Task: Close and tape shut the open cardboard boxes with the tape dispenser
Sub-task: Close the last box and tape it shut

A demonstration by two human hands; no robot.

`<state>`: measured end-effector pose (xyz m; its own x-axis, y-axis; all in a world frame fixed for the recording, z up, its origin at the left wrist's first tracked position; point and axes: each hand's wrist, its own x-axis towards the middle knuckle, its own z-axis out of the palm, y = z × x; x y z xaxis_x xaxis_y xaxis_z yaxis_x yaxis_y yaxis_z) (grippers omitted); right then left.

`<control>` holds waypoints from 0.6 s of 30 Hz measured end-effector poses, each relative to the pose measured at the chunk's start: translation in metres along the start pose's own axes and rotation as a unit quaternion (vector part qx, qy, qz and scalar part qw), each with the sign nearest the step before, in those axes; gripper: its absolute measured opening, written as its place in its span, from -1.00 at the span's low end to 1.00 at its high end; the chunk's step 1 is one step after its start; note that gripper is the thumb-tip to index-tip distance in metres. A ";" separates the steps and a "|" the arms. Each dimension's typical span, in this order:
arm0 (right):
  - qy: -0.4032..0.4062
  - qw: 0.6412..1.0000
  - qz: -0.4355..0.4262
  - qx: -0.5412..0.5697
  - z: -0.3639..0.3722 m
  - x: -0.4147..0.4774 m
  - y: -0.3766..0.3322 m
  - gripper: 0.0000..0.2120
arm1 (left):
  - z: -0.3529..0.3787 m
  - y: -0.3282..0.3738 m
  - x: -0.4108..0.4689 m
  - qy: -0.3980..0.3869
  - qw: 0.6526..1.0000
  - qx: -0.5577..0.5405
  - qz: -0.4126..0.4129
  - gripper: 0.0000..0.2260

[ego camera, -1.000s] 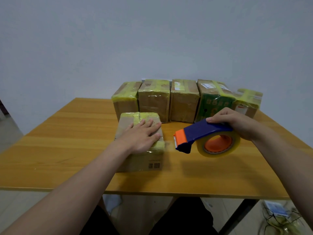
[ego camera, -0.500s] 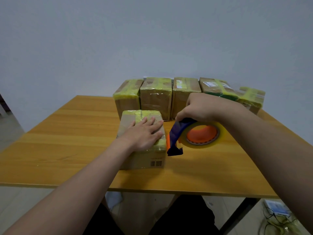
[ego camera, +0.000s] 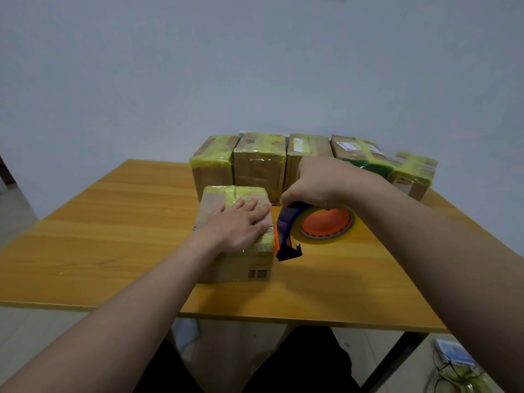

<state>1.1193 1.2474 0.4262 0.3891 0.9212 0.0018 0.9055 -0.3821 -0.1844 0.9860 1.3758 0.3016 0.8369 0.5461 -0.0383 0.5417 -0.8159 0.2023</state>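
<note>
A small cardboard box (ego camera: 235,265) with yellowish tape across its closed top sits near the middle of the wooden table (ego camera: 113,251). My left hand (ego camera: 241,225) lies flat on the box's top, fingers spread. My right hand (ego camera: 314,180) grips the handle of the blue and orange tape dispenser (ego camera: 306,228), which carries a roll with an orange core. The dispenser's head points down against the box's right side, close to the top edge.
Several taped cardboard boxes (ego camera: 259,165) stand in a row at the table's far edge by the white wall; the rightmost (ego camera: 414,174) sits at an angle. On the floor at lower right lie a blue item and cables (ego camera: 453,361). My legs are under the table.
My right hand swung the dispenser from the open table on the right over to the box's right side and tipped its head downward. My left hand stayed flat on the box.
</note>
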 end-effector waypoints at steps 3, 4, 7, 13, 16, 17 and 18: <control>-0.001 1.000 0.025 0.015 -0.007 -0.002 -0.007 -0.64 | -0.001 0.002 -0.001 -0.005 1.000 0.001 0.000 -0.49; -0.003 0.999 0.030 0.026 -0.007 -0.001 -0.007 -0.64 | -0.001 0.002 -0.001 -0.006 1.000 0.001 0.000 -0.49; -0.011 0.998 0.046 -0.029 0.018 0.001 -0.006 -0.71 | -0.002 0.001 -0.001 -0.001 1.000 -0.006 -0.001 -0.49; 0.040 0.997 0.061 -0.005 0.025 0.009 0.010 -0.67 | -0.001 0.000 -0.001 0.002 1.000 -0.024 0.002 -0.48; 0.052 0.997 0.052 0.014 0.005 0.008 0.011 -0.63 | -0.002 0.002 -0.002 0.015 0.999 -0.051 -0.006 -0.42; 0.058 0.997 0.050 0.017 0.003 0.007 0.012 -0.62 | -0.004 0.002 -0.002 0.014 0.998 -0.053 -0.011 -0.39; 0.060 0.997 0.054 0.018 0.003 0.006 0.015 -0.61 | -0.005 0.004 -0.001 0.012 0.999 -0.047 -0.016 -0.35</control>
<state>1.1346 1.2475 0.4205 0.5034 0.8585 0.0979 0.8515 -0.4737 -0.2248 0.9867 1.3732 0.3074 0.8163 0.5771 -0.0236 0.5577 -0.7768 0.2926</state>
